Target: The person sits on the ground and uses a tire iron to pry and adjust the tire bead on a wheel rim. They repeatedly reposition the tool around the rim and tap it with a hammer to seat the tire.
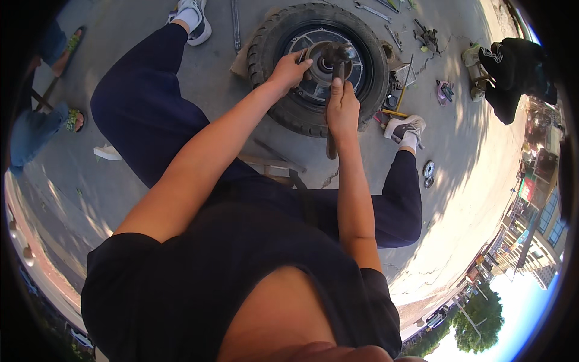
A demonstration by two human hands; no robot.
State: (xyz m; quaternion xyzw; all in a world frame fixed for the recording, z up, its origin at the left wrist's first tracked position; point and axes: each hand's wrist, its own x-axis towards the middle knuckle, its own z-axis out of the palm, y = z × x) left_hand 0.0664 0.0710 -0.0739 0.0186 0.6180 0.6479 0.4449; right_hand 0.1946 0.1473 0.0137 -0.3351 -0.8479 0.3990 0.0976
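A wheel with a black treaded tyre (263, 55) lies flat on the ground between my feet, its grey metal hub (312, 90) facing up. My right hand (342, 111) is wrapped round the handle of a hammer (344, 53), whose dark rounded head hangs over the middle of the hub. The handle's end sticks out below my fist. At the hub's left side, my left hand (288, 73) grips the edge of a round metal ring (316, 71) with thumb and fingers. Hammer and hand partly hide the ring, so I cannot tell whether it touches the hub.
Wrenches (372, 11) and other metal tools lie on the ground right of the wheel, with a yellow-handled tool (395, 113) by my right shoe. A long wrench (236, 25) lies left of the tyre. Two small rings (428, 174) lie farther right. Other people sit at both sides.
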